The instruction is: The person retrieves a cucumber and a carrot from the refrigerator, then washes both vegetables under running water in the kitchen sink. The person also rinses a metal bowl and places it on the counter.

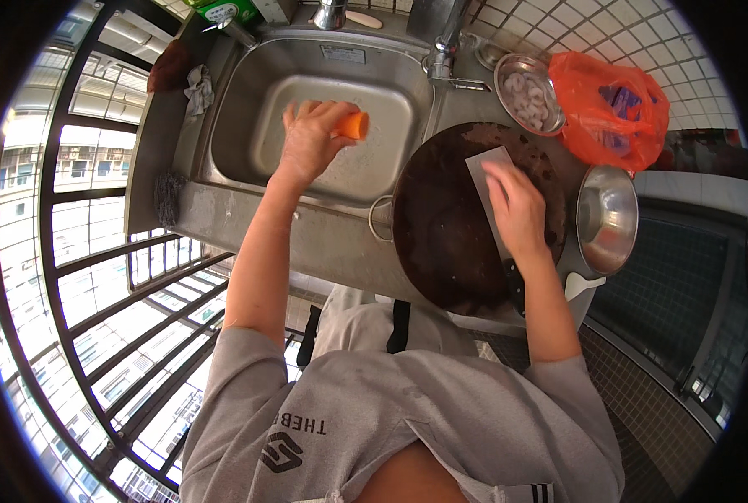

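Note:
Over the sink [349, 172], my left hand [309, 138] is closed around a piece of orange carrot [355, 126], its cut end facing right. My right hand [518, 205] hovers over or rests on the blade of a cleaver [477, 170]; whether it touches the metal I cannot tell. Its fingers look loosely bent and apart, with nothing seen in them. The cleaver lies on a round, dark chopping board [441, 226], its black handle toward me.
Peeled shrimp fill a metal bowl [528, 96] at the back right, beside a red plastic bag [613, 109]. A steel bowl [606, 220] and a white-handled tool [584, 285] sit right of the board. A faucet [445, 63] reaches over the counter. Barred windows [80, 201] stand left.

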`<state>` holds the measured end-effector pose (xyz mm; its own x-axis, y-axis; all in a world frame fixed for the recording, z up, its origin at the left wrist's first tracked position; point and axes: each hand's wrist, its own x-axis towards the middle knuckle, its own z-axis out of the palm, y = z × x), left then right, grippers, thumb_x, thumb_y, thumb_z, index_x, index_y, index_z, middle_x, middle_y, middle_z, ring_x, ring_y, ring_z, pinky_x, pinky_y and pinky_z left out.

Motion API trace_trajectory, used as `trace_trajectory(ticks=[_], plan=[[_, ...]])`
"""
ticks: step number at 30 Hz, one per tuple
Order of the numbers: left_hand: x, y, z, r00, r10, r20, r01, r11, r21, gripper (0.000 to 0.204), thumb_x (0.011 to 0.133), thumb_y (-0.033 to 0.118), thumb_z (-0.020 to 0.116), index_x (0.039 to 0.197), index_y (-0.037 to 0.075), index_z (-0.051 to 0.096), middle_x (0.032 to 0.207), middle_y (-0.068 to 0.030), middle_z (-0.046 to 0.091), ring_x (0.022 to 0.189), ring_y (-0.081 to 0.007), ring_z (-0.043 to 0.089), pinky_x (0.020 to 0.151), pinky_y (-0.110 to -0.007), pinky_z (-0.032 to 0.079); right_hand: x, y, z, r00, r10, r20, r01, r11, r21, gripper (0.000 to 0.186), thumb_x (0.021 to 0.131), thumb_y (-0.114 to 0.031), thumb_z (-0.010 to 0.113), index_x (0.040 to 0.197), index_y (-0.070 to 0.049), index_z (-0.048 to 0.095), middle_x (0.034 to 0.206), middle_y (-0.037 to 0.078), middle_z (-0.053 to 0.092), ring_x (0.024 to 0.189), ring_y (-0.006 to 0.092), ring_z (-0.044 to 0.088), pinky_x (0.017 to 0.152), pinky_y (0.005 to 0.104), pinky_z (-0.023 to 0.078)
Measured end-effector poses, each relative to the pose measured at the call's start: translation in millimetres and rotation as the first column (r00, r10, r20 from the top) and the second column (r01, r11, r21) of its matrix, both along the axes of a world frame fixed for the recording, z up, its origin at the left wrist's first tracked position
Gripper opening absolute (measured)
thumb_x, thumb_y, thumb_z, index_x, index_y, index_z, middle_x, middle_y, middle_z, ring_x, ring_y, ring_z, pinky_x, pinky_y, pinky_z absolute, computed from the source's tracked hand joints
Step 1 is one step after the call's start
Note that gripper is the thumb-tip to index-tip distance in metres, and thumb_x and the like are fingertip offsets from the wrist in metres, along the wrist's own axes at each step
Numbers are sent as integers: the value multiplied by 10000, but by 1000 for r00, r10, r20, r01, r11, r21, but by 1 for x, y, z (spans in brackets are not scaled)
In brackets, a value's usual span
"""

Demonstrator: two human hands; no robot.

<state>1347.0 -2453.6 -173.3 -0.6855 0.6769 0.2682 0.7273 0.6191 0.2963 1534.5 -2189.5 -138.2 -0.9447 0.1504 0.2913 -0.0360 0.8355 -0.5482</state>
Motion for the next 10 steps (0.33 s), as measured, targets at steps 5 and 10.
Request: trace_trajectory(ticks=[5,10], plan=[[25,14,7,748,-102,655,-343,786,514,388,819,238,692,1143,84,544,970,-97,630,799,-185,626,724,-319,510,102,-2,-8,978,-185,97,179,981,68,293,787,-60,652,1077,-54,605,981,107,593,913,304,564,787,378,463],[68,38,16,7,-618,786,-670,581,463,445,907,357,574,1221,63,460,1008,-121,598,773,-190,625,738,-310,511,155,-10,-24,873,-332,356,351,936,13,598,700,-138,755,1243,-111,506,1150,100,506,1023,277,517,840,386,447]])
